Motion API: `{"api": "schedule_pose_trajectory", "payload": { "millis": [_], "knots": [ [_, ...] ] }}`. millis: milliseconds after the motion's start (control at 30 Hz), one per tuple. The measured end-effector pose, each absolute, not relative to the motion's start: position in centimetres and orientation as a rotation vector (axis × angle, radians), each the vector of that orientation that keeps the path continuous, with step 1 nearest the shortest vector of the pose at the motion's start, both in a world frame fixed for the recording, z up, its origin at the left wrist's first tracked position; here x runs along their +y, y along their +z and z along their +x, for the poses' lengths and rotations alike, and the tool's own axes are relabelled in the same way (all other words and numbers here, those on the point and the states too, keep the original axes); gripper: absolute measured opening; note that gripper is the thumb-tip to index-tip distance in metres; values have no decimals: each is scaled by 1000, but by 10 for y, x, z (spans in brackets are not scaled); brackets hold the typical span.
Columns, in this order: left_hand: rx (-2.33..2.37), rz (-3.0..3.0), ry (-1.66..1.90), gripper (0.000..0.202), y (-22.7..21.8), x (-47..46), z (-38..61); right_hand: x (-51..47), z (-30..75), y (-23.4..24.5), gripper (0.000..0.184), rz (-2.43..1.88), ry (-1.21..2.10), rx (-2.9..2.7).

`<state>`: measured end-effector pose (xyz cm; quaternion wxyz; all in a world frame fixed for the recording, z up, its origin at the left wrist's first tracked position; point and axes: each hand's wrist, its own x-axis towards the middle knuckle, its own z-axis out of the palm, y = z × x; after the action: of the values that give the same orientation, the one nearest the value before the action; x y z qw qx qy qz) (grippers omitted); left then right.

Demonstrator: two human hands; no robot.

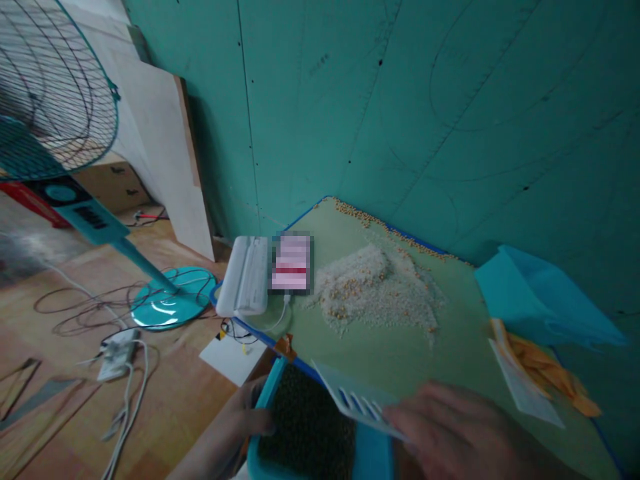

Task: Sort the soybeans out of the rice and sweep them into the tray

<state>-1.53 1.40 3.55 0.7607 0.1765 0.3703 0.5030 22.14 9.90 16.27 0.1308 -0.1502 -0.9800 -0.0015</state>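
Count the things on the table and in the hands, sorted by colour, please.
Blue: 2 (container in left hand, bag)
White: 3 (card in right hand, flat device, grain heap)
Orange: 1 (packet stack)
Blurred: 1 (phone)
Total: 7

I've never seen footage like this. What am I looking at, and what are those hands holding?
No machine here: one picture from a camera on a person's head, looking down at their own bare hands. The left hand grips a teal container of dark grains. The right hand holds a white card with blue stripes above it. On the green table lie a pile of white and yellow grains, a white case and a blue bag. A fan stands on the floor.
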Motion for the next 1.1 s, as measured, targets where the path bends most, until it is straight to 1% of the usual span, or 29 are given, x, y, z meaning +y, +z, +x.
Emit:
{"api": "schedule_pose_trajectory", "payload": {
  "millis": [167,267,333,567,667,767,867,967,1100],
  "knots": [
    [872,368,1087,58,30,13,-17,119,220,174,27,-875,322,-2893],
    [826,359,1092,55,28,13,-16,124,221,177,26,-977,358,-2927],
    [800,360,1095,55,29,14,-16,122,220,177,26,-961,343,-2938],
    [849,349,1065,53,28,14,-17,107,213,177,25,-745,200,-2923],
    [870,322,1082,49,26,12,-17,106,213,177,29,-693,127,-2891],
    [861,295,1106,45,24,12,-16,106,214,177,35,-674,-32,-2861],
    [845,273,1113,45,25,13,-15,103,212,170,37,-577,-228,-2824],
    [837,273,1111,44,27,15,-13,97,206,157,32,-500,-367,-2817],
    [860,284,1098,44,27,13,-13,94,198,140,25,-461,-443,-2867]
  ]
}}
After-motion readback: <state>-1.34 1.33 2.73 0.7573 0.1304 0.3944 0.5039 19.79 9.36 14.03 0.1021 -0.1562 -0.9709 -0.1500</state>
